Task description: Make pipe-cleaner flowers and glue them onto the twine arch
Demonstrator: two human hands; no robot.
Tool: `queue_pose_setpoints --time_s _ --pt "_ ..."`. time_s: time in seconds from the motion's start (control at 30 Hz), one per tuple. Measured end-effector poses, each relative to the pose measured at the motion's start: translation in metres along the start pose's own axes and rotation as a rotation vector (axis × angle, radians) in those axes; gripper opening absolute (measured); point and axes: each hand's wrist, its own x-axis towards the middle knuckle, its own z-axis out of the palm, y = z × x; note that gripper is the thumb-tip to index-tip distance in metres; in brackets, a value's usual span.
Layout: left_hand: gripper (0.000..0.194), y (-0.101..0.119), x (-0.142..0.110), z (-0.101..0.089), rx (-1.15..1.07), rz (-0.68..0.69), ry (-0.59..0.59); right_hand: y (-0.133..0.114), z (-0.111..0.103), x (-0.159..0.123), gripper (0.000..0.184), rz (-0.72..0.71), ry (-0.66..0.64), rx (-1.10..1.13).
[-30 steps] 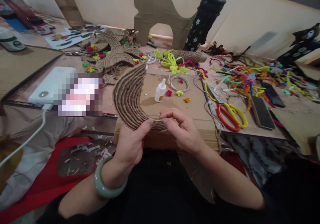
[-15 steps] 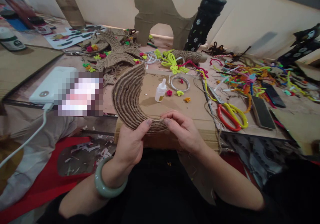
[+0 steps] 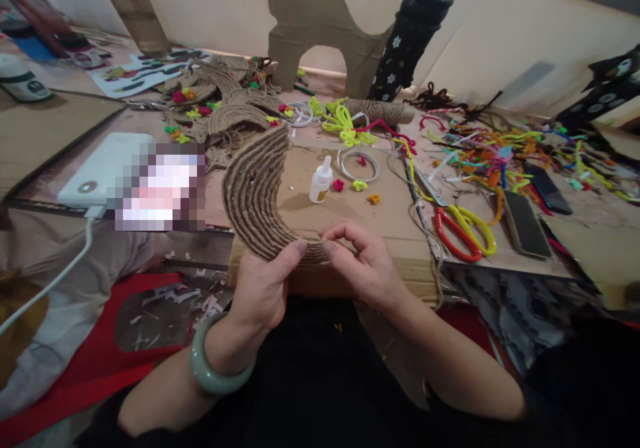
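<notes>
Beyond the hands (image 3: 370, 265) and twine crescent (image 3: 255, 198), a bottle (image 3: 320, 187) stands beside flowers (image 3: 339, 185).

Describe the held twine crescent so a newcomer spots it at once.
Find the cardboard work surface. Over its near edge, the left hand and right hand hold a ridged brown twine crescent. Only this one is held; the similar twine pieces lie heaped behind.

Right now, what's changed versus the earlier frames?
Very little. The brown crescent made of rope rows has tipped slightly left at its upper part. The bare left hand still grips its lower edge and the bare right hand its right end; nothing was taken up or let go. The small white plastic bottle and the metal scissors with red and yellow handles stayed put.
</notes>
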Motion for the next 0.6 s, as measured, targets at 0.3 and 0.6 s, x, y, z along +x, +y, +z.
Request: queue_pose_setpoints --time_s 0.3,0.6 --pt "0.013 -0.0007 -0.0013 0.0016 0.018 -0.045 0.030 0.0002 0.0037 0.0010 0.011 0.094 -0.004 -0.004" --pt "0.012 0.0002 -0.0009 -0.0008 0.000 -0.031 0.010 0.0033 -0.0019 -0.0024 0.015 0.091 -0.027 0.052"
